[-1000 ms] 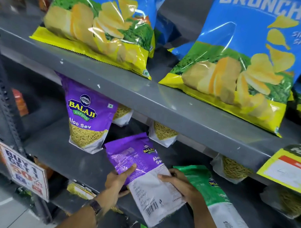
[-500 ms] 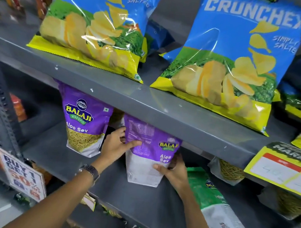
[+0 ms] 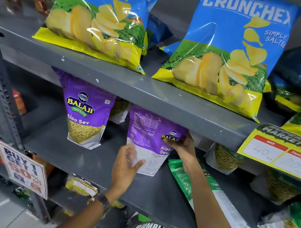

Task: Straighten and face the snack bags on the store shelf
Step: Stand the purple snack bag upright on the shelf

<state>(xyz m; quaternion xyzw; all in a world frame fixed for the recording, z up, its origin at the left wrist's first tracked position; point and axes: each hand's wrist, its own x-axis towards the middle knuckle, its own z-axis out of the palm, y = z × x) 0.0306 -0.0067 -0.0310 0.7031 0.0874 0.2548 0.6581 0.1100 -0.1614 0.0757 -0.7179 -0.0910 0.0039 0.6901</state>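
A purple Aloo Sev bag [image 3: 147, 132] stands upright on the grey middle shelf [image 3: 88, 161], its printed back side facing me. My right hand [image 3: 181, 144] grips its right edge near the logo. My left hand [image 3: 127, 164] is blurred, fingers apart, just in front of the bag's white lower left part; whether it touches is unclear. To the left, a second purple Aloo Sev bag [image 3: 86, 114] stands front-facing. A green bag [image 3: 211, 194] lies flat on the shelf under my right forearm.
Two large blue Crunchex chip bags [image 3: 100, 22] [image 3: 228, 51] lean on the upper shelf [image 3: 148, 93]. A yellow price tag [image 3: 280, 153] hangs at right. A "Buy 1 Get 1" sign [image 3: 23, 168] sits lower left. More sev bags [image 3: 227, 158] stand behind at right.
The purple bag went from tilted in both hands to standing on the shelf. My left hand came off its top edge and dropped lower; my right hand moved up to the bag's right edge.
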